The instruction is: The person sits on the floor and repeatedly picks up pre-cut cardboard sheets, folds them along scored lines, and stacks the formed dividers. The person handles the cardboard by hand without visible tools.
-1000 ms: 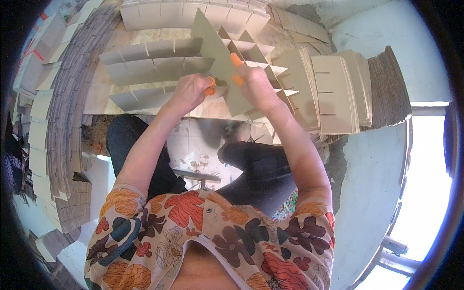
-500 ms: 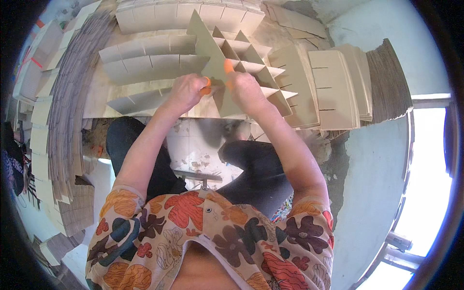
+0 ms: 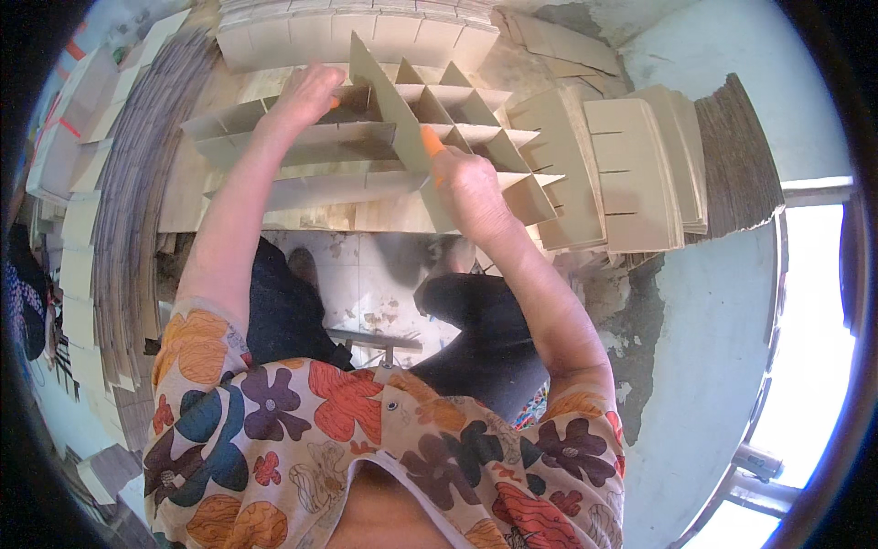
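Note:
Slotted cardboard strips stand on edge, interlocked into a partition grid with open cells on its right side. A tall cross strip runs slantwise along the grid's left side. My right hand grips this cross strip near its near end, an orange finger cover pressed along it; its thumb is hidden. Long strips stretch left from there: a far strip, a middle strip and a near strip. My left hand, also with orange on a digit, is closed at the far strip's upper edge.
Stacked slotted cardboard pieces lie right of the grid, beside a brown stack. A long row of cardboard stands at the back. More stacks line the left. The wooden tabletop ends just before my knees.
My left hand has left the cross strip and moved away and left to the far strip. My right hand stays on the cross strip, slightly nearer me. The cross strip's far tip has shifted left and down.

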